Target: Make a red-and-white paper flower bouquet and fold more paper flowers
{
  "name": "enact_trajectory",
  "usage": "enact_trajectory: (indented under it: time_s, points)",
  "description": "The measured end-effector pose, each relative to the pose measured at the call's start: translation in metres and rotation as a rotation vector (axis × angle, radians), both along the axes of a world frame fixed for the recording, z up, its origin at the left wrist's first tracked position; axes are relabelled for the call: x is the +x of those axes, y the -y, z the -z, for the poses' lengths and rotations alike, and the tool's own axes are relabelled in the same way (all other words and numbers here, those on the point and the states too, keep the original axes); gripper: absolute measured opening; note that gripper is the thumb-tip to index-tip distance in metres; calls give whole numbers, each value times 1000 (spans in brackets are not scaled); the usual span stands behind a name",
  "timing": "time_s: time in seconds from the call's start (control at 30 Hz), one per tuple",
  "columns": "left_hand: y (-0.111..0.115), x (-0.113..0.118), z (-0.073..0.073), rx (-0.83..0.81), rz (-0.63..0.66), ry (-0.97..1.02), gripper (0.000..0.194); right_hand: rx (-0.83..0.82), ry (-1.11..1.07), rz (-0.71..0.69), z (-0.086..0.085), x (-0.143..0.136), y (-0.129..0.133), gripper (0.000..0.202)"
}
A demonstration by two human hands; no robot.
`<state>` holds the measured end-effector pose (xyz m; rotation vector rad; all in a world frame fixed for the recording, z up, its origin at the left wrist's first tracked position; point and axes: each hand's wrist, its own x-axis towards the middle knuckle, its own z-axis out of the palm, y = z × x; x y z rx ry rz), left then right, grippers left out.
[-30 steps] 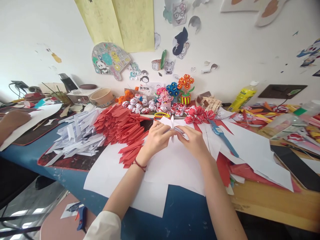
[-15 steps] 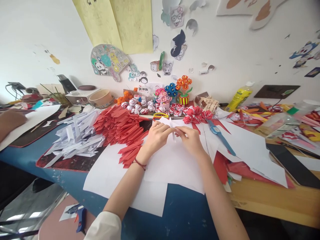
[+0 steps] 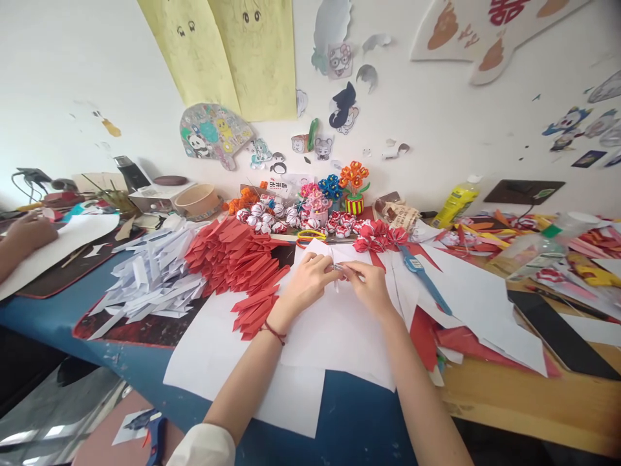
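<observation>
My left hand (image 3: 309,278) and my right hand (image 3: 367,285) meet above a sheet of white paper (image 3: 334,336). Between their pinched fingertips is a small folded white paper strip (image 3: 336,285); fingers hide most of it. Just left of my left hand lies a heap of folded red paper strips (image 3: 235,255), and beyond that a pile of folded white paper strips (image 3: 155,272). Behind my hands are a yellow ring-shaped item (image 3: 311,235) and several red paper flower balls (image 3: 381,234).
Another person's hand (image 3: 29,234) rests by a white sheet at far left. A blue cutter-like tool (image 3: 425,278), a black phone (image 3: 557,330) and a clear bottle (image 3: 531,255) lie to the right. Small flower pots (image 3: 354,204) stand along the wall.
The view has tilted up slightly, so things sit lower in it. My hands stay together on the white strip, with less of it standing up above my fingers.
</observation>
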<state>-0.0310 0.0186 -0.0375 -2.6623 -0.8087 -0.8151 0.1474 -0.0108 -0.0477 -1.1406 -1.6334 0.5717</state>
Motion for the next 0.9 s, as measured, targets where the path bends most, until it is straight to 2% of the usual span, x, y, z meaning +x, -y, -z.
enact_trajectory:
  time_s: [0.13, 0.23, 0.33, 0.43, 0.57, 0.73, 0.9]
  points:
    - [-1, -3, -3, -114, 94, 102, 37, -250, -138, -196, -10, 13, 3, 35]
    - [-2, -3, -3, -174, 133, 188, 39, -283, -136, -225, -13, 17, 3, 35]
    - [-3, -3, -2, -216, 112, 228, 41, -198, -104, -132, -8, 15, 2, 30]
    - [-3, -2, 0, -220, 89, 239, 40, -8, 12, -62, -2, 12, 0, 22]
    - [-2, 0, 1, -181, 61, 252, 37, 203, 146, -35, 4, 8, 0, 27]
    - [0, 6, 4, -140, 0, 331, 34, 257, 234, -2, 8, 5, -1, 34]
    - [3, 12, 6, -131, -65, 367, 32, 224, 231, -79, 7, 6, -1, 46]
